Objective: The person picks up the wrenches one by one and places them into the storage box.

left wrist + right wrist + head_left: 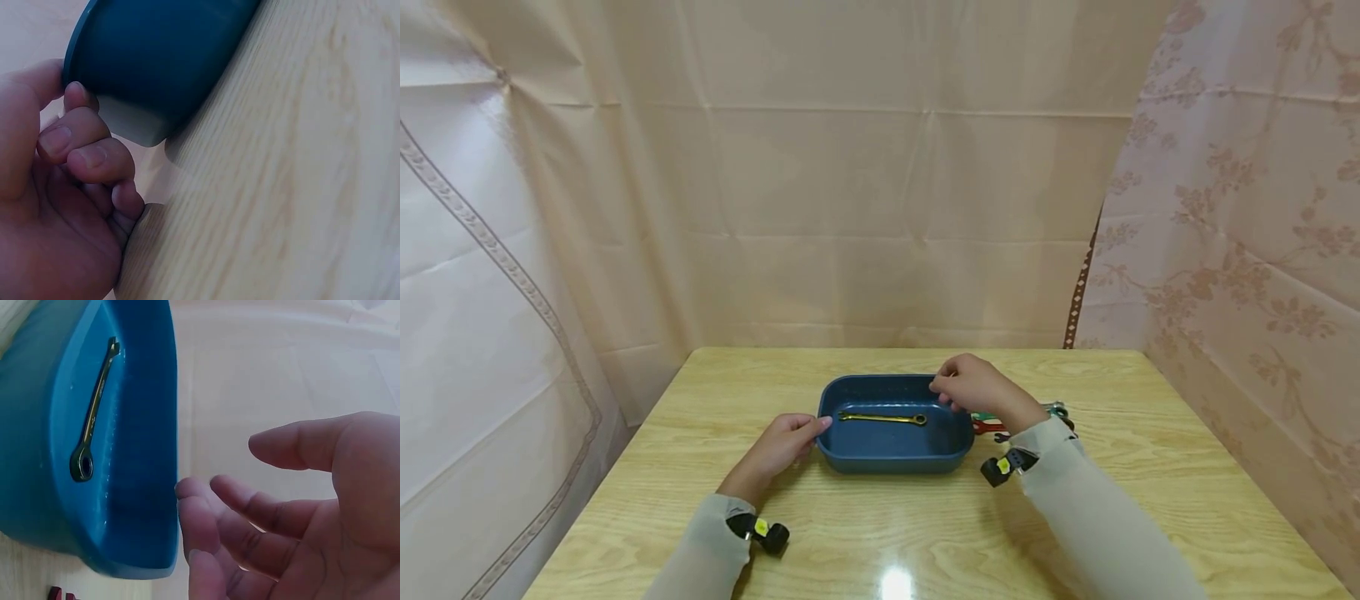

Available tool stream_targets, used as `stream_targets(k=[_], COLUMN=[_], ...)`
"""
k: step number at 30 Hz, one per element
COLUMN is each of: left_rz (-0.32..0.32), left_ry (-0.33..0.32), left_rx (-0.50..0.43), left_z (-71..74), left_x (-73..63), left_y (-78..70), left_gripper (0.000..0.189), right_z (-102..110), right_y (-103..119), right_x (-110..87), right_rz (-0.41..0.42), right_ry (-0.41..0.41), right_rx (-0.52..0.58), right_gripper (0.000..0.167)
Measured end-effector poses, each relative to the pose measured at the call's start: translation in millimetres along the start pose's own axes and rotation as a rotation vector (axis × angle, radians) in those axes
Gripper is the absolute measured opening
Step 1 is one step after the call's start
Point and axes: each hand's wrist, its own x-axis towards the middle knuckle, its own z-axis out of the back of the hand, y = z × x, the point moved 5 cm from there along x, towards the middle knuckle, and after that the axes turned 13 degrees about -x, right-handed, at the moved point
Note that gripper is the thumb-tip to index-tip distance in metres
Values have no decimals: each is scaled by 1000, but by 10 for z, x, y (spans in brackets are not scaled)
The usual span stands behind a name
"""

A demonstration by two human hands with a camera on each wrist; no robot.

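Observation:
A blue rectangular basin (pixel 895 465) with rounded corners stands on the wooden table. Inside it lies a gold-coloured combination wrench (pixel 880 417), its ring end toward the right. My left hand (pixel 782 446) pinches the basin's left rim, thumb over the edge and index finger under it; the other fingers curl loosely below, as the left wrist view shows. By the far right corner of the basin hovers my right hand (pixel 973 387). In the right wrist view its thumb stands apart from the loosely bent fingers (pixel 250 540), with nothing between them, and the fingertips are right at the rim.
To the basin's right, partly behind my right wrist, lie several more wrenches, among them a red one (pixel 988 427) and a green one (pixel 983 416). The wooden table (pixel 850 533) ends at a beige cloth (pixel 880 208) hung behind it. Patterned cloth (pixel 1255 250) hangs on the right.

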Motion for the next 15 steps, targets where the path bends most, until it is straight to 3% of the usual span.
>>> stream_targets(k=[15], left_rz=[13], left_ry=[-22], left_rx=[-2], left_z=[-10], left_x=[-5], left_y=[-4], left_gripper=[44], right_z=[67], right_y=[-231], right_x=[-161], right_rz=[27], right_ry=[-16], right_rx=[117], right_gripper=[32])
